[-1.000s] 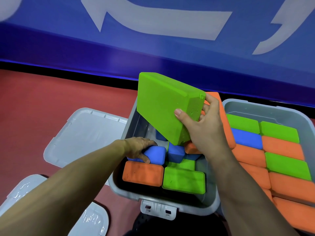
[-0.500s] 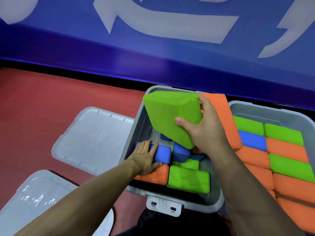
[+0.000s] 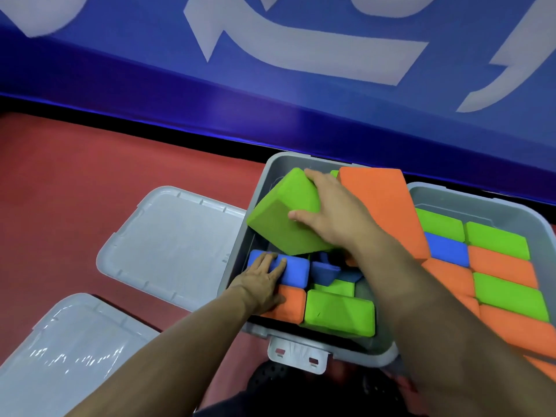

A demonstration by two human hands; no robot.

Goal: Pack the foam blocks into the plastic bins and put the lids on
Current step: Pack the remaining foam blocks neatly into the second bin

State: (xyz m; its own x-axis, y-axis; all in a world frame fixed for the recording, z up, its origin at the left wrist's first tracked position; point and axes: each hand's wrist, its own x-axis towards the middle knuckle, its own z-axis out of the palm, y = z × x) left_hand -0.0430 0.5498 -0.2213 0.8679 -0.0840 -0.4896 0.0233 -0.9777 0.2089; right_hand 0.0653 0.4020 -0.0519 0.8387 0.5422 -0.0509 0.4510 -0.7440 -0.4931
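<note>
So the big green foam block (image 3: 284, 219) is chunky, with rounded edges and a slightly grainy surface. It sits tilted in the far left corner of the near gray bin (image 3: 301, 341), low end pointing down into the bin. The right hand (image 3: 328, 206) grips it from the top, fingers curled over the far edge and thumb on the near face. The left hand (image 3: 261, 279) lies flat with straight fingers on a blue block (image 3: 293, 270) lower in the same bin, not gripping anything.

Inside that bin it's a bit of a jumble: an orange block (image 3: 290, 305) and a green block (image 3: 340, 316) lie flat along the near wall, a smaller blue piece (image 3: 323, 270) is wedged crooked in the middle, and a large orange slab (image 3: 382, 203) leans against the right wall. The crooked blue bits sit right under the tilted green one.

The second bin (image 3: 511, 212), touching on the right, is packed tight with green, orange and blue blocks in neat rows. Two gray lids lie on the red floor to the left, one (image 3: 168, 239) just beside the bin, the other (image 3: 60, 350) nearer the camera.
</note>
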